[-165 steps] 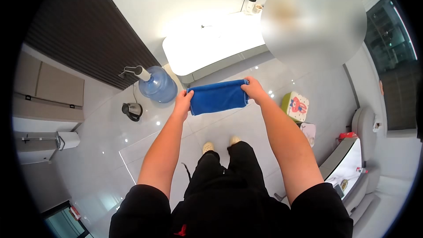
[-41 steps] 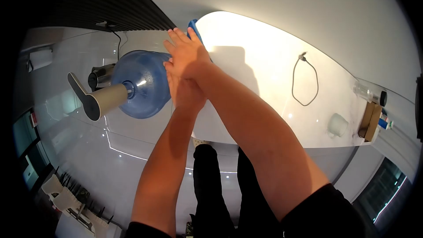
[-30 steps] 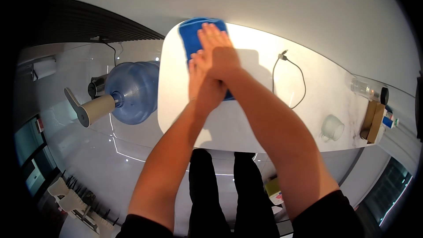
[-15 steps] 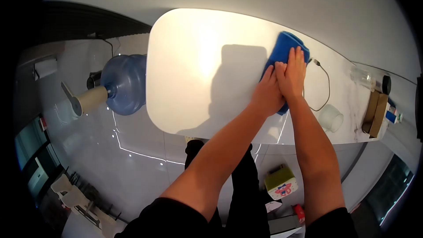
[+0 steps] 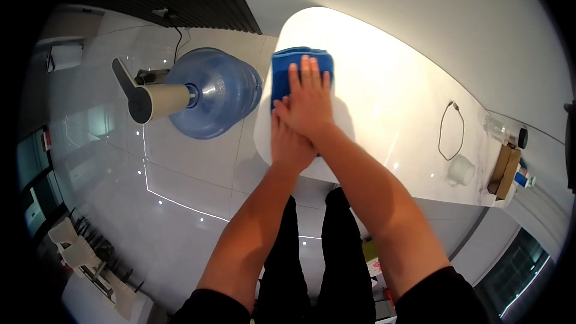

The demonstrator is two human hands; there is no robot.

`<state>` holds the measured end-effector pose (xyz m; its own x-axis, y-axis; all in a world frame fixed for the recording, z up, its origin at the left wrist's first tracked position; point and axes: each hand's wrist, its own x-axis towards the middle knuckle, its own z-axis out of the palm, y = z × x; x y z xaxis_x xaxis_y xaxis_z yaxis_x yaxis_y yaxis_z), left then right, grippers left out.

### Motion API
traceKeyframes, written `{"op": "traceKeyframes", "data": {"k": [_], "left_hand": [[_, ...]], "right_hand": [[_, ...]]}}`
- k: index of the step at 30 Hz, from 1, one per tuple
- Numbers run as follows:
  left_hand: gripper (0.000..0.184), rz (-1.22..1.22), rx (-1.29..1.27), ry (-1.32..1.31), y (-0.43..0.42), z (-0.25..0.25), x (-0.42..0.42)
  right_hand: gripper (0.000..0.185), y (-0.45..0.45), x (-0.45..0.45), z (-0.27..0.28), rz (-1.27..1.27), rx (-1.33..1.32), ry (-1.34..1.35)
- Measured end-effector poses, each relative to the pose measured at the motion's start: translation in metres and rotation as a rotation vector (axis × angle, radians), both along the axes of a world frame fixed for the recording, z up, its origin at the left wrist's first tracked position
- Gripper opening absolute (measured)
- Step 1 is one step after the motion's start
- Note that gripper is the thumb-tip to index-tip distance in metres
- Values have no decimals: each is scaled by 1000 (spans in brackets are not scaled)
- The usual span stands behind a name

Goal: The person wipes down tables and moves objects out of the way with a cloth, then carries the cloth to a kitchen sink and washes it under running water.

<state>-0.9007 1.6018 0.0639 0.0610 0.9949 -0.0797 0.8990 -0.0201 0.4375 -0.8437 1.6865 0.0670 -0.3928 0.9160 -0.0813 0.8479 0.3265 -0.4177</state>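
Note:
A folded blue cloth [image 5: 282, 75] lies flat on the white tabletop [image 5: 372, 96], close to its rounded left end. My right hand [image 5: 309, 99] presses on the cloth with its fingers stretched out and somewhat spread. Just below it, my left hand [image 5: 291, 144] also lies flat on the cloth, open. The right hand overlaps the left, covering part of its fingers. Neither hand has its fingers wrapped around the cloth, whose lower part is hidden beneath them.
Beyond the table's left end stands a blue water jug [image 5: 213, 93] with a beige pump [image 5: 162, 102]. Toward the right end are a charging cable [image 5: 441, 138], a frosted cup [image 5: 461, 171], a clear jar [image 5: 498, 127] and a cardboard box [image 5: 504, 171]. A wall borders the far edge.
Both hands have slid the blue cloth leftward across the tabletop, from near the cable to the rounded left end. The view has shifted left too.

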Motion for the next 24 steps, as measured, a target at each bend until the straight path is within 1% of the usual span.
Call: {"op": "traceKeyframes", "data": {"k": [4, 5, 6, 7, 8, 10, 11, 12, 13, 14, 15, 17, 18, 19, 20, 22, 24], "left_hand": [[73, 105, -18, 133, -25, -2, -33], [73, 101, -23, 134, -32, -3, -39], [69, 77, 16, 160, -38, -4, -43], [66, 50, 56, 181, -43, -4, -42], [66, 41, 49, 173, -49, -3, -36], [63, 153, -162, 154, -55, 10, -24], [63, 137, -158, 156, -54, 17, -14], [62, 123, -240, 140, -51, 29, -3], [62, 112, -324, 125, -50, 36, 8], [62, 99, -322, 124, -62, 11, 21], [62, -57, -256, 336, -81, -35, 34], [62, -232, -181, 545, -79, -40, 65], [62, -218, -175, 372, -63, 0, 91], [63, -202, -172, 200, -54, 22, 116], [63, -220, -171, 197, -53, 21, 138], [70, -276, -177, 38, -51, 18, 181], [70, -310, -192, 24, -54, 11, 228]], "right_hand": [[73, -21, -43, 5, 43, 11, 70], [72, -26, -48, 6, 91, -34, 78], [70, -31, -51, 8, 134, -79, 81], [65, -39, -54, 5, 179, -60, 5], [65, -47, -51, 3, 169, -68, -3], [60, -63, -39, 0, 198, -54, 105], [58, -69, -28, -1, 177, -54, 139], [58, -71, -15, 2, 160, -50, 138], [58, -74, 0, 5, 145, -106, 160], [59, -76, 18, 8, 133, -159, 184], [59, -77, 35, 7, 122, -156, 184], [62, -82, 77, -1, 40, -126, 118], [62, -81, 101, 0, 21, -128, 116], [63, -82, 126, 1, -44, -143, 109], [64, -82, 151, 2, -109, -155, 100], [65, -86, 204, 0, -165, -129, 97], [64, -92, 255, -1, -266, -98, 38]]}}
